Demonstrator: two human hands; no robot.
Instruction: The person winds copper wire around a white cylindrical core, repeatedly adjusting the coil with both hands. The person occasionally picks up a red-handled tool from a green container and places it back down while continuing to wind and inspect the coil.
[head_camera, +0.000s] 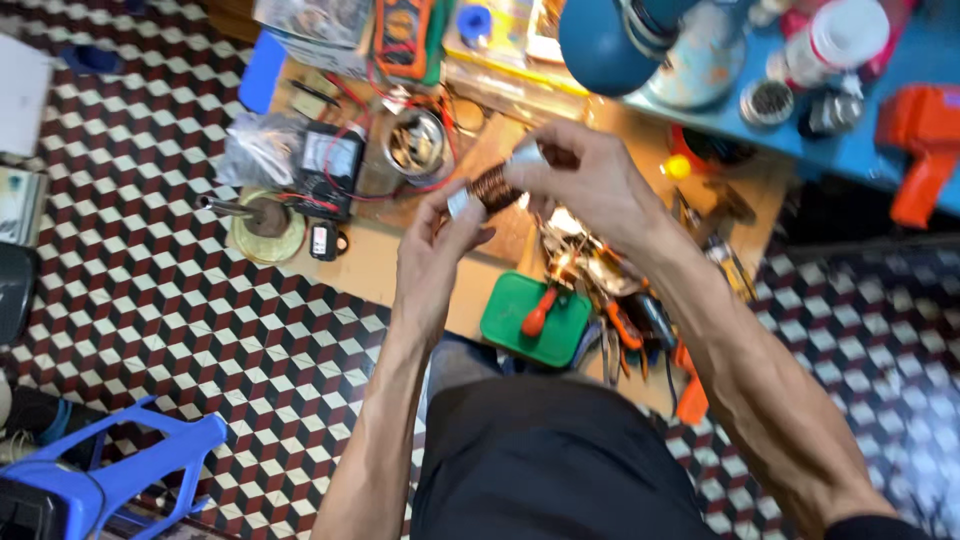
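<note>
both hands (500, 195) clamp a copper-wound coil (492, 187) above the green tray (510, 310); best gripped by its ends, sparing the windings.

light: bright, even | shadows: soft | blur: slight motion smear (hands (520, 200) worst) | glare: minor

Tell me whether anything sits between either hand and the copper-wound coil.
Nothing visible does. The left hand pinches one end of the small copper-wound coil with pale end caps, and the right hand grips the other end from above. Both touch it directly, held in the air over the cluttered wooden work board.
</note>
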